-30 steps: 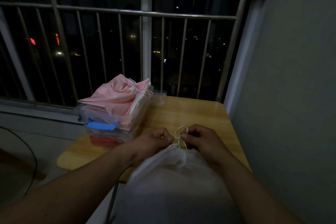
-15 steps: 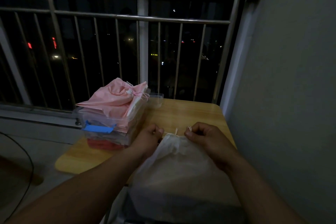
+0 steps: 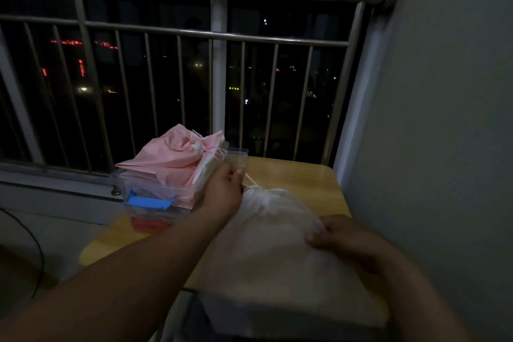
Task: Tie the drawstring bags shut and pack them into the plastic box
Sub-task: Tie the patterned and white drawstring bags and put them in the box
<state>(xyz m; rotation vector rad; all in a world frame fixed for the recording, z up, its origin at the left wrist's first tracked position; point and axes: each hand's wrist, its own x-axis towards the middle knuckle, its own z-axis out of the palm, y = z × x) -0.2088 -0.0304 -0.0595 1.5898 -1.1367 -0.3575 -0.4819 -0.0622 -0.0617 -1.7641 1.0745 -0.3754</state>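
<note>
Resting flat near the bottom edge, a big white cloth drawstring bag [image 3: 277, 253] covers the near part of a small yellow wooden table [image 3: 311, 183]; the right hand [image 3: 341, 239] presses on the bag's right side, thumb and fingers closed on the cloth; the left hand [image 3: 224, 189] pinches the thin white string [image 3: 251, 180] at the bag's bunched neck and holds it tight; farther back on the left stands a clear plastic box [image 3: 155, 197] with a blue clip [image 3: 148, 201]; soft pink drawstring bags [image 3: 172, 158] pile over its top; behind stand grey metal window bars [image 3: 180, 83].
</note>
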